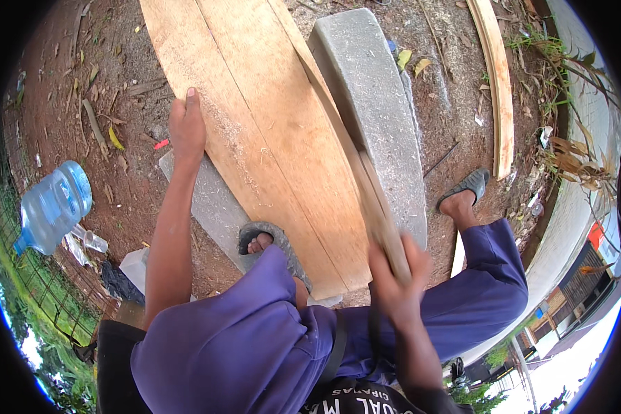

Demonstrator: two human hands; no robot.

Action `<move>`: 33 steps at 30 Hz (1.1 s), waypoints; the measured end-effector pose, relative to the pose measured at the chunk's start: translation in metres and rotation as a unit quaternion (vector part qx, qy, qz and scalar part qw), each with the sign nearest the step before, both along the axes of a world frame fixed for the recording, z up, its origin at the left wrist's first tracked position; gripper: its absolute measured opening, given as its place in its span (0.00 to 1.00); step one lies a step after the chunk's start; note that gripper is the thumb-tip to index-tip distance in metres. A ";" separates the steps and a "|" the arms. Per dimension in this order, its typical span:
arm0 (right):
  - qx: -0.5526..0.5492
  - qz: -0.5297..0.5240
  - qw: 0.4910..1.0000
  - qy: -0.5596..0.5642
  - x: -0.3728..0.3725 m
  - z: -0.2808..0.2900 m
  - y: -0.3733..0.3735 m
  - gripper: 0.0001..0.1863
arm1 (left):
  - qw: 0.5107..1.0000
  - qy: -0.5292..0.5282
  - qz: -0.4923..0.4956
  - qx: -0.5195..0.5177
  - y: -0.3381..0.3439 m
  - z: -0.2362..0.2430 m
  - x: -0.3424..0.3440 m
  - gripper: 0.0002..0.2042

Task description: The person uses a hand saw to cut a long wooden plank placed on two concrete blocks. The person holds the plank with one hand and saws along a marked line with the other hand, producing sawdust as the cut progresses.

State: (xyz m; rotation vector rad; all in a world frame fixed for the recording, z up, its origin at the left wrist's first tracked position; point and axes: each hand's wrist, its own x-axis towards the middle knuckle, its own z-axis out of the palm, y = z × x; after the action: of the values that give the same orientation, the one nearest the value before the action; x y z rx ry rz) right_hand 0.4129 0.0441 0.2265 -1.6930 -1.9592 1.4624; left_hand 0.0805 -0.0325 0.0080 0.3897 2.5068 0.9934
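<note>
The head view looks steeply down from the person's head, facing forward over the trousers (pixel 221 338) to the board (pixel 276 124) and ground (pixel 124 62). It sits near these, its wide fisheye taking in the fence (pixel 48 290) leftward and the wall (pixel 566 221) rightward.

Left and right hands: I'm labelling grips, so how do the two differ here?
The left hand is at the left edge of the wooden panel, thumb extended; the right hand is wrapped around a wooden bar. The left hand reaches farther forward, while the right hand is nearer the body. The left hand looks fairly sharp, the right hand blurred. Both are bare.
</note>
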 end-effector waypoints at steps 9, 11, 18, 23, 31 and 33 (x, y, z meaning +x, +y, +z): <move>0.024 0.031 0.999 -0.010 0.023 0.008 -0.003 0.10 | 1.000 -0.021 0.005 -0.010 0.008 0.004 0.004 0.24; 0.023 0.074 0.997 -0.027 0.062 0.041 -0.027 0.07 | 1.000 -0.013 0.005 -0.010 0.003 0.002 0.000 0.24; 0.036 -0.004 0.998 0.054 -0.045 -0.076 0.039 0.08 | 1.000 -0.015 -0.013 0.011 0.012 -0.004 0.003 0.24; 0.049 0.025 0.998 0.030 0.001 -0.044 0.015 0.06 | 0.999 -0.044 -0.005 0.021 0.002 -0.005 -0.006 0.23; -0.010 -0.026 0.999 0.024 0.031 0.011 -0.008 0.10 | 1.000 -0.017 -0.005 0.004 0.008 0.006 0.000 0.23; 0.072 0.011 0.996 0.059 -0.020 -0.060 0.023 0.09 | 0.999 -0.030 -0.037 0.011 0.011 -0.001 0.002 0.23</move>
State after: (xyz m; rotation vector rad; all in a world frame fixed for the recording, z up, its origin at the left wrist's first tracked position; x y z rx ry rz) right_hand 0.3932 0.0676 0.1668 -1.4951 -1.9742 1.3597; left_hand 0.0830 -0.0218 0.0067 0.4487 2.4119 0.9914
